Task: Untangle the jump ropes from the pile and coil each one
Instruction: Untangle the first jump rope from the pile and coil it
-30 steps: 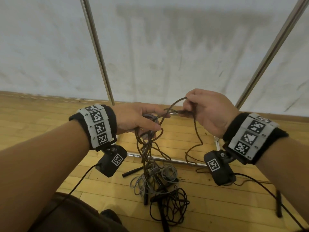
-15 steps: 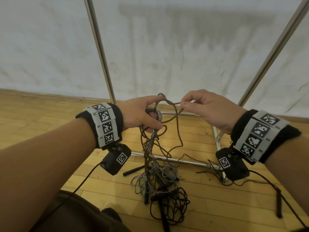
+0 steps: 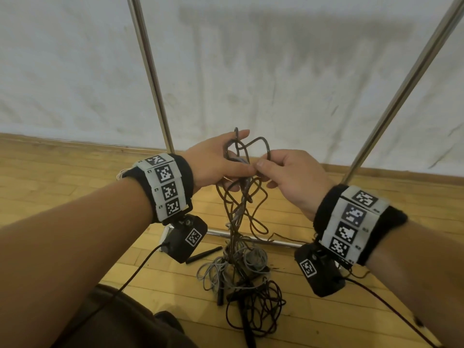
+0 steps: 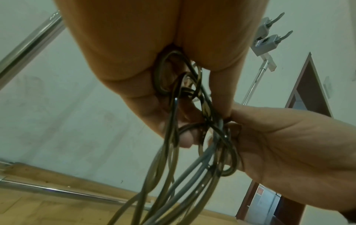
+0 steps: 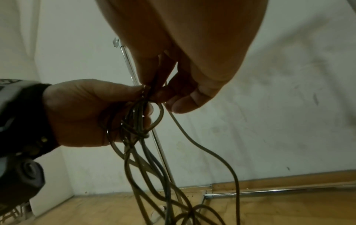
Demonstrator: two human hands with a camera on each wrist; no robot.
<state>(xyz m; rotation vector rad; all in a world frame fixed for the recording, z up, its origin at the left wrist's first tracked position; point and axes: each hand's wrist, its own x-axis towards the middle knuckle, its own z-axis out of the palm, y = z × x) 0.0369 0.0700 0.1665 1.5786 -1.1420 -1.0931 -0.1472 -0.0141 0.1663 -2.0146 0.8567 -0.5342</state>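
We hold thin, smooth brown rope loops high: our left hand curls around several strands, our right hand pinches one loop. The tangled pile lies below on the wooden floor, between two metal poles.

1. A bare indoor room is shown, of a kind that cannot be told for certain.
2. A wooden plank floor is seen.
3. A scuffed white wall stands behind a metal rack frame.
4. A brown door frame is visible.
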